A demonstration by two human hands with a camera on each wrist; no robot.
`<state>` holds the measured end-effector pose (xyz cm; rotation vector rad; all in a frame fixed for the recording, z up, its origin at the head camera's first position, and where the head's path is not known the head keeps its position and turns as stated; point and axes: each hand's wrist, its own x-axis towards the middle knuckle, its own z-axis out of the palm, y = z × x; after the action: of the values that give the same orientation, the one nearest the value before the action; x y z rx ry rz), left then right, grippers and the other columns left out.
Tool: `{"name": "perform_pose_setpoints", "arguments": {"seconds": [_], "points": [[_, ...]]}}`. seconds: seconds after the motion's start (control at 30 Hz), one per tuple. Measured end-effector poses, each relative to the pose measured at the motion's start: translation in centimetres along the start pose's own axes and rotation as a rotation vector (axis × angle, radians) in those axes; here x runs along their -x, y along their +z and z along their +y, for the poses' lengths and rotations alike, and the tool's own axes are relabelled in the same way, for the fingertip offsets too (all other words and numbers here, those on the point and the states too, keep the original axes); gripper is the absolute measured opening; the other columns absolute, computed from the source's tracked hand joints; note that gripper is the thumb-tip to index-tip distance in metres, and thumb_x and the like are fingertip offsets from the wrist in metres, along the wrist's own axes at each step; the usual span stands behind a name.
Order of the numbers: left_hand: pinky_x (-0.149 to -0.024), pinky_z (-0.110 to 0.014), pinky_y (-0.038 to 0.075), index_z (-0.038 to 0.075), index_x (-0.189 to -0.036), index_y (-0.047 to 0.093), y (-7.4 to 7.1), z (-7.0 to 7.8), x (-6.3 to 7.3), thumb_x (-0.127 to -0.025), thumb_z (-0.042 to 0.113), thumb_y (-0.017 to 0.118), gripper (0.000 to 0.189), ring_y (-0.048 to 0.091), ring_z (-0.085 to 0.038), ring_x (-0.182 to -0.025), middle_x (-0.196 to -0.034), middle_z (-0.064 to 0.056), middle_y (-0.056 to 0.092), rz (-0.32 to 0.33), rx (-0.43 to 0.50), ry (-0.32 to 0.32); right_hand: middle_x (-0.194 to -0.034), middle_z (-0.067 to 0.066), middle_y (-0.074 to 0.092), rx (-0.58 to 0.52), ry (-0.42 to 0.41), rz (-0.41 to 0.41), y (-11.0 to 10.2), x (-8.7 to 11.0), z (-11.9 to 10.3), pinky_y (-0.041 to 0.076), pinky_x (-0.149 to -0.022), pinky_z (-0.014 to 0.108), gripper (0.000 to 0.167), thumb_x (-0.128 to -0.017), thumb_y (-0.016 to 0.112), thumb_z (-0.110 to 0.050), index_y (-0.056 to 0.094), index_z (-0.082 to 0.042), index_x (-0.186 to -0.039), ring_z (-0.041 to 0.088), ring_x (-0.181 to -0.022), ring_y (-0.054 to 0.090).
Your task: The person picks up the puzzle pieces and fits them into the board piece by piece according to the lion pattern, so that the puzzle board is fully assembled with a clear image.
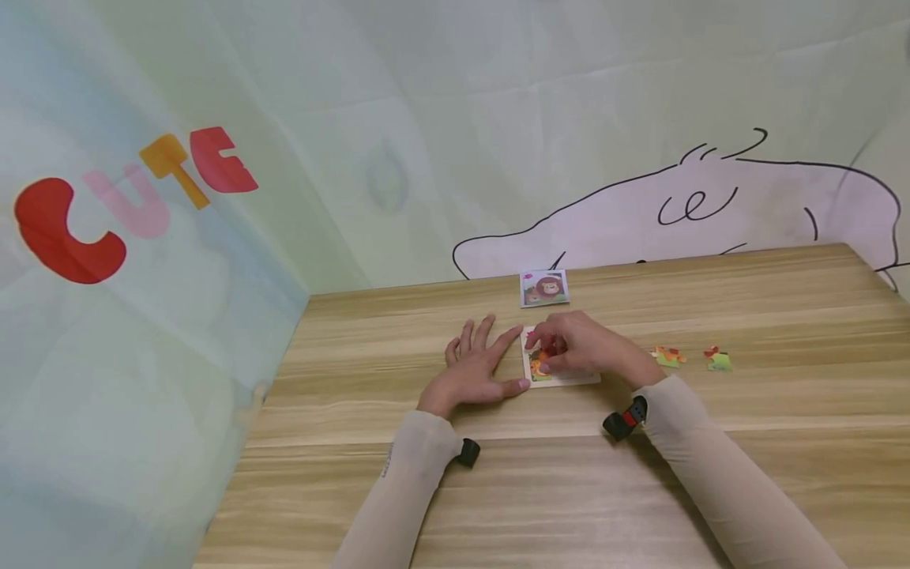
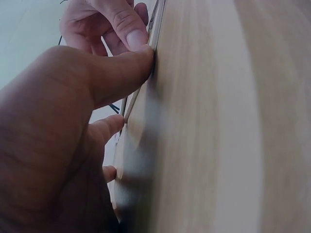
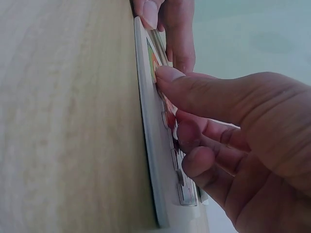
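Head view, operator A: the puzzle board [image 1: 562, 378] is lying flat on the wooden surface [image 1: 640, 490], near its middle. What is the left hand [image 1: 475, 367] doing?

Operator B: It is resting flat beside the board's left edge, fingers spread and straight, thumb tip pressing against the board's rim [image 2: 154, 29]. It is gripping nothing.

A: And the right hand [image 1: 579, 344]?

B: It is lying over the board with fingers bent, fingertips [image 3: 167, 74] pressing on the puzzle pieces [image 3: 167, 104] seated in it; whether it is pinching one, I cannot tell.

A: Other items?

B: A lion picture card [image 1: 543, 288] is lying just beyond the board, and two loose pieces [image 1: 668, 356] [image 1: 718, 359] are lying well apart to the right
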<state>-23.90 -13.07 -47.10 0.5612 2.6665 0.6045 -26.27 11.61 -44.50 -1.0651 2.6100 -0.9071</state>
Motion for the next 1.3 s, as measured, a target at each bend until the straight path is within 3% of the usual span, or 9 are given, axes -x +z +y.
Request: {"name": "perform_pose_setpoints", "arguments": {"seconds": [0.17, 0.4, 0.77, 0.97, 1.3], "points": [[-0.13, -0.073, -0.005, 0.039, -0.172, 0.019, 0.0, 0.1, 0.0, -0.096, 0.064, 0.064, 0.092, -0.019, -0.044, -0.168, -0.184, -0.01, -0.01, -0.002, -0.005, -0.001, -0.091, 0.003, 0.071, -0.02, 0.007, 0.001, 0.1, 0.0, 0.1, 0.049, -0.07, 0.024, 0.042, -0.09, 0.087, -0.008, 0.071, -0.008, -0.129, 0.008, -0.076, 0.059], [-0.129, -0.073, -0.004, 0.04, -0.172, 0.019, -0.2, 0.3, 0.2, -0.097, 0.064, 0.063, 0.091, -0.017, -0.043, -0.168, -0.184, -0.009, -0.009, 0.005, -0.02, 0.001, -0.096, 0.004, 0.073, -0.044, 0.065, 0.001, -0.5, 0.4, 0.2, 0.053, -0.077, 0.029, 0.044, -0.093, 0.085, -0.011, 0.068, -0.01, -0.133, 0.011, -0.081, 0.063], [-0.13, -0.072, -0.002, 0.037, -0.172, 0.02, -0.2, 0.4, 0.3, -0.097, 0.063, 0.064, 0.091, -0.015, -0.046, -0.168, -0.184, -0.011, -0.007, 0.016, -0.011, 0.001, -0.102, 0.003, 0.075, -0.062, 0.231, 0.068, -4.3, 2.7, 1.6, 0.054, -0.078, 0.032, 0.048, -0.096, 0.08, -0.018, 0.066, -0.013, -0.142, 0.019, -0.089, 0.068], [-0.129, -0.073, -0.003, 0.036, -0.173, 0.02, 0.3, 0.0, -0.1, -0.095, 0.062, 0.064, 0.093, -0.016, -0.046, -0.167, -0.183, -0.011, -0.008, 0.028, 0.005, 0.012, -0.104, 0.006, 0.074, -0.1, 0.249, 0.074, -6.2, 4.1, 2.5, 0.054, -0.08, 0.034, 0.043, -0.096, 0.081, -0.016, 0.068, -0.009, -0.136, 0.021, -0.09, 0.068], [-0.129, -0.072, 0.0, 0.035, -0.172, 0.022, -0.5, 0.9, 0.7, -0.097, 0.061, 0.064, 0.091, -0.013, -0.047, -0.168, -0.183, -0.013, -0.006, 0.022, -0.012, 0.007, -0.106, 0.006, 0.073, -0.147, 0.324, 0.015, -7.8, 5.7, 3.4, 0.053, -0.077, 0.032, 0.037, -0.096, 0.082, -0.023, 0.071, -0.009, -0.129, 0.021, -0.091, 0.064]]}}
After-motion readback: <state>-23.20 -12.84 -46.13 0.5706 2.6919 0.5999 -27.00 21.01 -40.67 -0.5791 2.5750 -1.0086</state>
